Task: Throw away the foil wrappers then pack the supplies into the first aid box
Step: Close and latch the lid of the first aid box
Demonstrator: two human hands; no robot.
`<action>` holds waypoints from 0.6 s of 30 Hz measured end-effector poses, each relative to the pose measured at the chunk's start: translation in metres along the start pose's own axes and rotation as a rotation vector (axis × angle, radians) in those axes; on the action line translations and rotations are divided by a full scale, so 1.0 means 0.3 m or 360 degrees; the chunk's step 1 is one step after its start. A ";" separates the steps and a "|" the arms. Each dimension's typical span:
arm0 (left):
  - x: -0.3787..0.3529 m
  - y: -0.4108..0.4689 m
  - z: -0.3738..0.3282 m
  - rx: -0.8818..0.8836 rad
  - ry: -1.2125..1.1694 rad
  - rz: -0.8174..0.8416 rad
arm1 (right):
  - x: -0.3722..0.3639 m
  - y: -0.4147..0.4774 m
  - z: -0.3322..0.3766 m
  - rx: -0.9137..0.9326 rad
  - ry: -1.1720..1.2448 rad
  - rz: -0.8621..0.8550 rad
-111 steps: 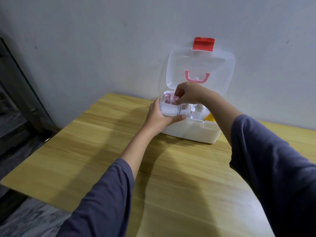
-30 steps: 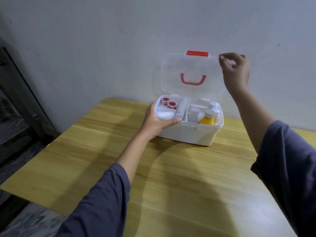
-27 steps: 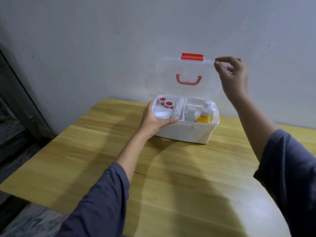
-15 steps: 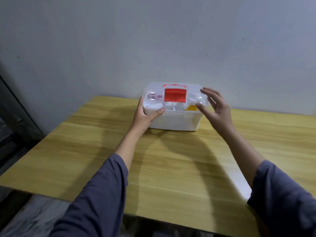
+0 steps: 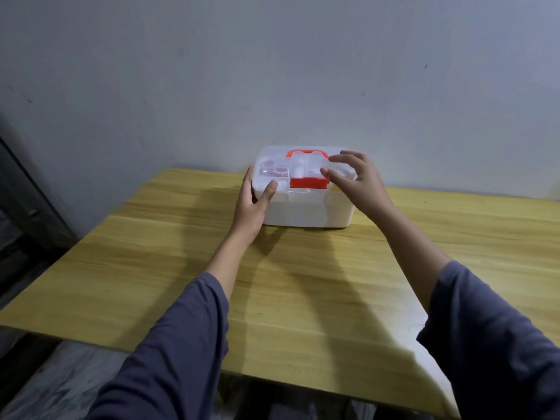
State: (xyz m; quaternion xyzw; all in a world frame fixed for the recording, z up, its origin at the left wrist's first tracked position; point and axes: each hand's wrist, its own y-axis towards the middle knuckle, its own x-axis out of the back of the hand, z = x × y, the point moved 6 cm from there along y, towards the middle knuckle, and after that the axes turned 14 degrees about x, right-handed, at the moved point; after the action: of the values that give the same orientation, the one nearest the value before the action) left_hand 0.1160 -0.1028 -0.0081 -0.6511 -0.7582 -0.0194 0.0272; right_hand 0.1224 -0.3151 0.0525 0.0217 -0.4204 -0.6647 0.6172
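The white first aid box (image 5: pixel 306 212) stands at the far edge of the wooden table (image 5: pixel 303 283), against the wall. Its clear lid (image 5: pixel 274 165) lies down over the box, with the red latch (image 5: pixel 308 183) at the front and the red handle (image 5: pixel 306 153) on top. Tape rolls and white bottles show through the lid. My left hand (image 5: pixel 254 204) grips the box's left front corner, thumb on the front rim. My right hand (image 5: pixel 354 180) rests over the lid's right side beside the latch, fingers spread and holding nothing.
A grey wall (image 5: pixel 272 71) rises right behind the box. The table's left edge drops to a dark doorway (image 5: pixel 18 207) and a marbled floor (image 5: pixel 54 389). No foil wrappers or loose supplies are in view.
My right hand swung the lid down from upright and it now lies over the box. That hand moved from the lid's top corner to beside the latch. My left hand stayed on the corner.
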 end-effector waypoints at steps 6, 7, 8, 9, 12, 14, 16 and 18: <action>0.004 0.002 0.004 -0.0057 0.0025 0.0022 | -0.011 -0.058 -0.017 0.0158 -0.0126 0.0086; 0.004 0.004 0.005 -0.0057 0.0032 0.0021 | -0.016 -0.061 -0.020 0.0184 -0.0175 0.0109; 0.005 0.006 0.006 -0.0058 0.0027 0.0021 | -0.021 -0.063 -0.022 0.0205 -0.0226 0.0124; 0.006 0.008 0.009 -0.0058 0.0026 0.0024 | -0.025 -0.064 -0.022 0.0227 -0.0276 0.0129; 0.003 0.010 0.010 -0.0037 0.0033 0.0029 | -0.029 -0.068 -0.019 0.0291 -0.0425 0.0114; 0.002 0.014 0.014 -0.0025 0.0035 0.0033 | -0.032 -0.071 -0.021 0.0303 -0.0483 0.0127; 0.004 0.016 0.014 0.0005 0.0045 0.0052 | -0.029 -0.074 -0.027 0.0269 -0.0446 0.0131; 0.001 0.022 0.008 0.0036 0.0042 0.0103 | -0.012 -0.081 -0.042 0.0108 -0.0237 0.0044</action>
State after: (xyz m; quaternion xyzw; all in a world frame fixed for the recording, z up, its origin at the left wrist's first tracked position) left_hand 0.1224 -0.1013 -0.0104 -0.6746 -0.7366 -0.0184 0.0451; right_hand 0.1107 -0.3216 0.0283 -0.0127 -0.4878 -0.6411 0.5923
